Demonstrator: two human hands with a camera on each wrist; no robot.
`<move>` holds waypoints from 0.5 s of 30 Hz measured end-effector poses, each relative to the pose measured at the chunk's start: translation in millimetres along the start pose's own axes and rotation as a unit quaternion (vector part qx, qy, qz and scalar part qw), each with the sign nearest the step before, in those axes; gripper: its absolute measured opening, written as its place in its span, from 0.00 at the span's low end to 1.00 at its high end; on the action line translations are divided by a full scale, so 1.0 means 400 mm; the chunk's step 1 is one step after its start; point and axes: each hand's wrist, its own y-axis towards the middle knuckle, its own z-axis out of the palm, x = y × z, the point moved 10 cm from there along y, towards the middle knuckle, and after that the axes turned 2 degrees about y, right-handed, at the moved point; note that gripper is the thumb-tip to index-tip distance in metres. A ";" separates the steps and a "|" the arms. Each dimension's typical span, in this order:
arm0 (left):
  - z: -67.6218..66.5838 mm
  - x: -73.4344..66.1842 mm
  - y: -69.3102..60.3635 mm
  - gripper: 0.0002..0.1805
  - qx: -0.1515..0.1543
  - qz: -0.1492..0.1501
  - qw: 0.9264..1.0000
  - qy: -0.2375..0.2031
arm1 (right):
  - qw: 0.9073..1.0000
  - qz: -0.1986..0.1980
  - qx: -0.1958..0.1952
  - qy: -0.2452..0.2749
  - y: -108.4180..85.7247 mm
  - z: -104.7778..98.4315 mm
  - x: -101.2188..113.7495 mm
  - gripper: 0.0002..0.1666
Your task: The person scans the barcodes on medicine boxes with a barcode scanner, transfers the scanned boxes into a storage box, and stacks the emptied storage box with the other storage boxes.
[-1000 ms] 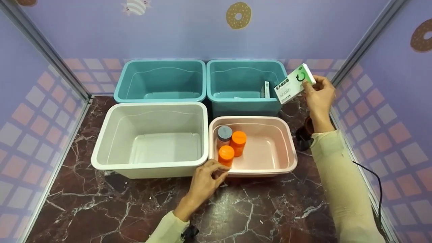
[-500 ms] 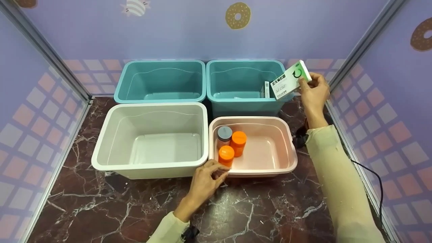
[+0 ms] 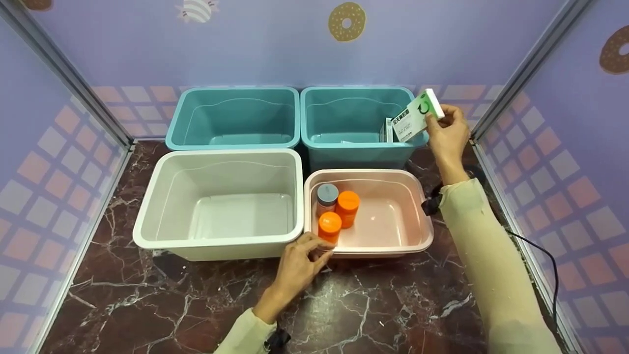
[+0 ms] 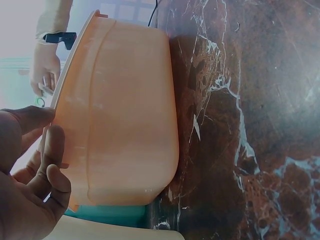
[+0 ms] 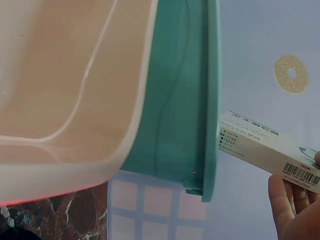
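A white-and-green box [image 3: 413,118] [image 5: 265,150] is pinched at its upper end by the right hand [image 3: 448,140] [image 5: 300,210]. It tilts over the right rim of the back right teal bin [image 3: 356,156], its lower end beside another small box [image 3: 386,131] inside. The left hand [image 3: 299,263] [image 4: 35,175] grips the front left rim of the pink bin [image 3: 383,216] [image 4: 130,110] between thumb and fingers. Two orange-capped bottles [image 3: 348,209] and a grey-capped one [image 3: 327,194] stand in that bin's left part.
A white bin [image 3: 241,216] stands left of the pink one, with a second teal bin [image 3: 233,118] behind it. Dark marbled table [image 3: 196,305] surface lies in front. A black cable [image 3: 545,255] runs along the right wall.
The right hand has moved left with the box, bringing its lower end over the right teal bin. The left hand has stayed on the pink rim.
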 end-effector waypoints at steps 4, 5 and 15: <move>-0.001 0.002 0.000 0.06 -0.004 0.001 1.000 -0.003 | 0.999 -0.013 0.012 -0.042 -0.002 0.022 -0.008 0.16; -0.001 0.002 0.000 0.06 -0.004 0.002 1.000 -0.003 | 0.998 -0.017 0.014 -0.052 -0.003 0.026 -0.009 0.16; -0.001 0.002 -0.001 0.07 0.001 -0.005 1.000 -0.001 | 0.992 -0.034 0.054 -0.108 -0.012 0.076 -0.026 0.18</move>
